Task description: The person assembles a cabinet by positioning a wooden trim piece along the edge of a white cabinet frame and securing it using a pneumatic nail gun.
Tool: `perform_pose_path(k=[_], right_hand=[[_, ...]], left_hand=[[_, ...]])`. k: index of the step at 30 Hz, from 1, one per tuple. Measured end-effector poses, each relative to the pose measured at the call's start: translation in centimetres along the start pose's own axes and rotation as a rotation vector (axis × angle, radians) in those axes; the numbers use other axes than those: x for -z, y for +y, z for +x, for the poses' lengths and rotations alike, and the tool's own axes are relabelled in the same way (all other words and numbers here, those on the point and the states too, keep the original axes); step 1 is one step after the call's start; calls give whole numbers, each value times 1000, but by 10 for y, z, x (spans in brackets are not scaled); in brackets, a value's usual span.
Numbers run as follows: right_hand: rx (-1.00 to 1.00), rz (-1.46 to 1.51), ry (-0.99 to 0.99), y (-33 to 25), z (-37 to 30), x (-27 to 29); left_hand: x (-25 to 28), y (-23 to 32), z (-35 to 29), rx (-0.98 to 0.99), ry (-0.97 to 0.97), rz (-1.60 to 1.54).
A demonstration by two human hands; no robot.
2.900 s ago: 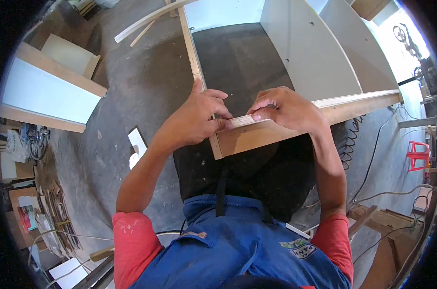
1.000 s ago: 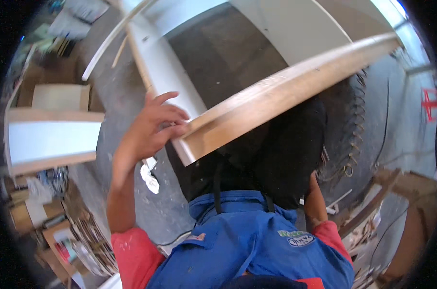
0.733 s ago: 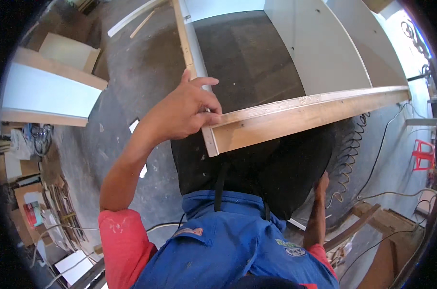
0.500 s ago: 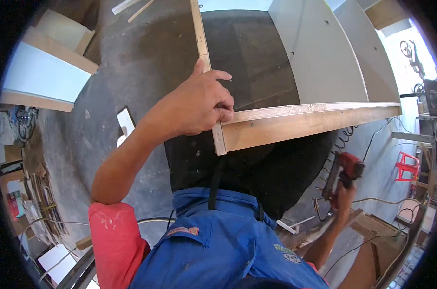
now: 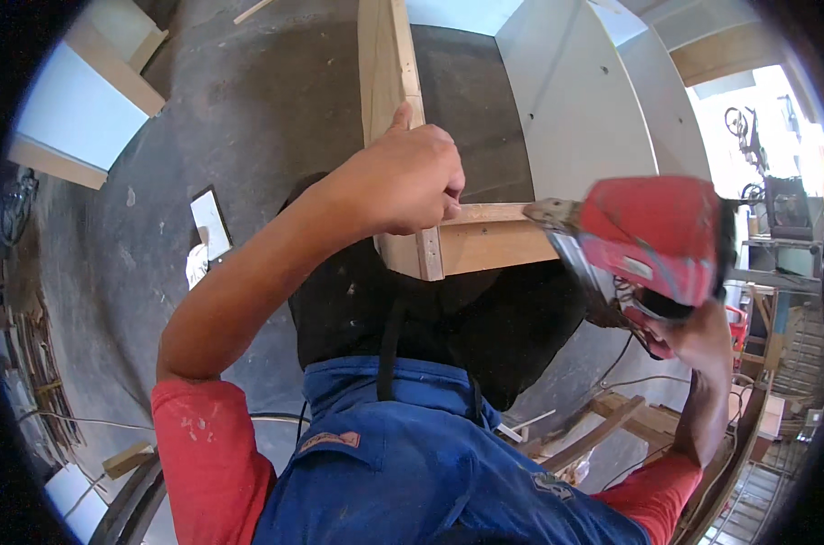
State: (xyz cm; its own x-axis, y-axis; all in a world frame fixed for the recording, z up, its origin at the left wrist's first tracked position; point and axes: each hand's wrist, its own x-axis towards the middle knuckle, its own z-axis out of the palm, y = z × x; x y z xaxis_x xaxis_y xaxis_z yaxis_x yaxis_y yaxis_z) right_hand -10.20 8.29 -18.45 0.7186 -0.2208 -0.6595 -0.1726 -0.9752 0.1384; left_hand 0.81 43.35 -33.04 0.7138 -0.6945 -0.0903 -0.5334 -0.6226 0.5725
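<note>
- The left hand [image 5: 412, 182] was laid over the corner where the side rail [image 5: 403, 54] met the front rail [image 5: 493, 249], its back turned up.
- One finger was pointed away along the side rail; the others were curled down at the near end of the strip [image 5: 492, 213]. The grip was narrow — whether the strip was pinched or only pressed could not be made out.
- The strip was set along the top edge of the front rail, its left end covered by the fingers and its far part hidden by the nail gun [image 5: 652, 236].
- The nail gun, red and slightly blurred, was held by its handle in the right hand [image 5: 698, 341], with the fingers wrapped round it.
- Its metal nose was pointed left, toward the left hand, and was seen over the strip — whether the two were touching could not be told.
- Tall pale panels [image 5: 575, 109] were stood beyond the front rail.
- The near corner was placed just above the black-clad lap [image 5: 357, 313], with blue overalls [image 5: 375, 463] below.
- On the floor [image 5: 276, 109] to the left, a white slab [image 5: 210, 222] was seen beside something white and crumpled [image 5: 197, 265]; farther off, a pale box [image 5: 80, 104] was placed.
</note>
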Motion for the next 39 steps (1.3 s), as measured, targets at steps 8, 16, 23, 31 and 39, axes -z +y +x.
perform_pose_path(k=[8, 16, 23, 31, 39], right_hand=[[462, 384, 237, -97, 22, 21], [565, 310, 291, -100, 23, 24], [508, 433, 130, -114, 23, 38], [533, 449, 149, -116, 20, 42], [584, 420, 164, -105, 26, 36]], left_hand=[[-6, -6, -2, -8, 27, 3], [-10, -8, -2, -37, 46, 79], [-14, -11, -2, -71, 94, 53], [-10, -6, -2, -41, 43, 74], [-12, -6, -3, -30, 55, 36]])
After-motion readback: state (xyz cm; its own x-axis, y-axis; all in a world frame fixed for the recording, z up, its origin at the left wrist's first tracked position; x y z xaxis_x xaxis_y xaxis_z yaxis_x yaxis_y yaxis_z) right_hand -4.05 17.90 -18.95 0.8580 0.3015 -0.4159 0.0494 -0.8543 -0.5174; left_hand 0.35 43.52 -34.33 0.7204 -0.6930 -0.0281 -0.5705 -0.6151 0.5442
